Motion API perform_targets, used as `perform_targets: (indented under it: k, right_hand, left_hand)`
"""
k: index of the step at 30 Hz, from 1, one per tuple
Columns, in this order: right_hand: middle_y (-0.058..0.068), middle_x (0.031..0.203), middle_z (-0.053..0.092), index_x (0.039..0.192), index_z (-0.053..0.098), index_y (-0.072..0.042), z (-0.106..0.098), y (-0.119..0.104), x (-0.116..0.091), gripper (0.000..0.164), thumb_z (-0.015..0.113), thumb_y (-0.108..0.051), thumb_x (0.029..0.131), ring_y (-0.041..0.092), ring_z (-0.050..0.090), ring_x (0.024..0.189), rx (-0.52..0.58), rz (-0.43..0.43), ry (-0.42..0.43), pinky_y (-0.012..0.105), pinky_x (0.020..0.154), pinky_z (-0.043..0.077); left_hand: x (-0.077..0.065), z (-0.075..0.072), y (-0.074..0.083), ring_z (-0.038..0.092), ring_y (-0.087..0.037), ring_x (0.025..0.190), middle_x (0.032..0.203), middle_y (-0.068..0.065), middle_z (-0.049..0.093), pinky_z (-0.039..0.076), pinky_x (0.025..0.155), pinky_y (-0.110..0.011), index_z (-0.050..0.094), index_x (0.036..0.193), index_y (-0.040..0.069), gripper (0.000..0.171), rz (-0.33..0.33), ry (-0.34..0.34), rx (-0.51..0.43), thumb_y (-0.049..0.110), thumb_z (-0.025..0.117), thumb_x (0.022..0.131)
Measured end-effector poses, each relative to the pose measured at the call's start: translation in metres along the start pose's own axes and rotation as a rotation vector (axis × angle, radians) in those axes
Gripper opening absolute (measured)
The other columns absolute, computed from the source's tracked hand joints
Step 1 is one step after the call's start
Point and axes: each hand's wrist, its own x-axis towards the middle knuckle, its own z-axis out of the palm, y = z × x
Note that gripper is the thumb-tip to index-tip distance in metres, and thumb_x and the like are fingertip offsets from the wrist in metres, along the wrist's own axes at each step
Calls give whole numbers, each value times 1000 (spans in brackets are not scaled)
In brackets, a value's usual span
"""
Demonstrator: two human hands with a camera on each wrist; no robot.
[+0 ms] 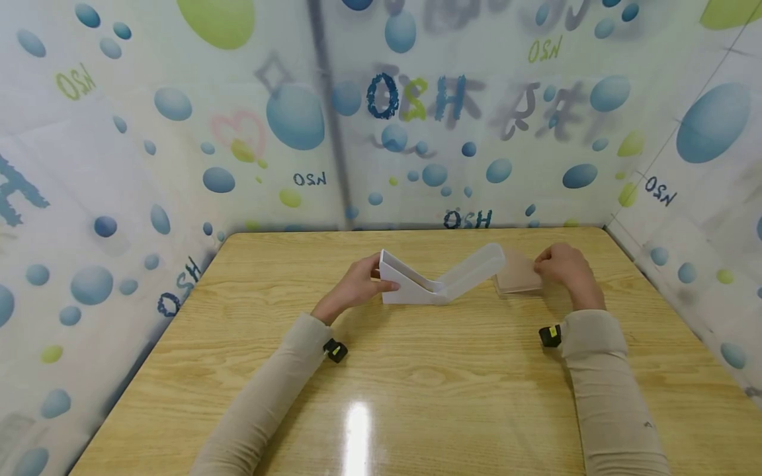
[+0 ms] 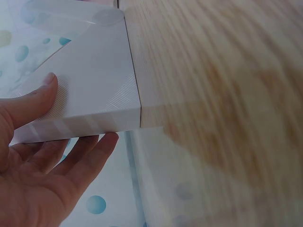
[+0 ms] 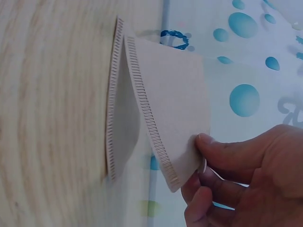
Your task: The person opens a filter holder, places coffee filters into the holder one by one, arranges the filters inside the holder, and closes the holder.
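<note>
A white coffee filter holder [image 1: 411, 289] stands on the table with its clear lid [image 1: 476, 270] swung out to the right. My left hand [image 1: 357, 284] grips its left end; in the left wrist view the thumb presses one broad face of the holder [image 2: 94, 78] and the fingers curl behind it. To the right of the lid lies a stack of tan paper coffee filters [image 1: 516, 272]. My right hand [image 1: 565, 268] pinches the edge of the upper filter paper [image 3: 173, 90] between thumb and fingers. That paper is lifted at an angle from the filters beneath [image 3: 112, 109], their crimped seams close together at one end.
A wood-grain table [image 1: 452, 390] lies under everything, its far edge against a patterned backdrop [image 1: 381, 178]. Similar printed sheets rise on the left and right sides. A small black device [image 1: 336, 350] sits at the left wrist, another [image 1: 550, 336] at the right.
</note>
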Motion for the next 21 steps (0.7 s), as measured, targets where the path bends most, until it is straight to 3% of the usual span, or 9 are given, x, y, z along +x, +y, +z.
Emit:
perform_targets:
  k: [8,21]
  right_hand:
    - [35,125,62,123,65,11,-10,-8,-6,38,56,-20,102,48,59,106,16,-8,15,49,80,53]
    - [31,119,64,120,66,9,-20,-19,-15,36,57,-22,103,42,58,102,82,-2,66,47,80,51]
  left_hand:
    - [-1,-1,2,72,-31,110,126,-14,71,59,92,-41,62,129,7,39,0,-4,3,11,78,93]
    - [-2,-1,2,72,-32,111,127,-15,70,59,93,-42,62,130,7,40,0,-4,1,10,77,93]
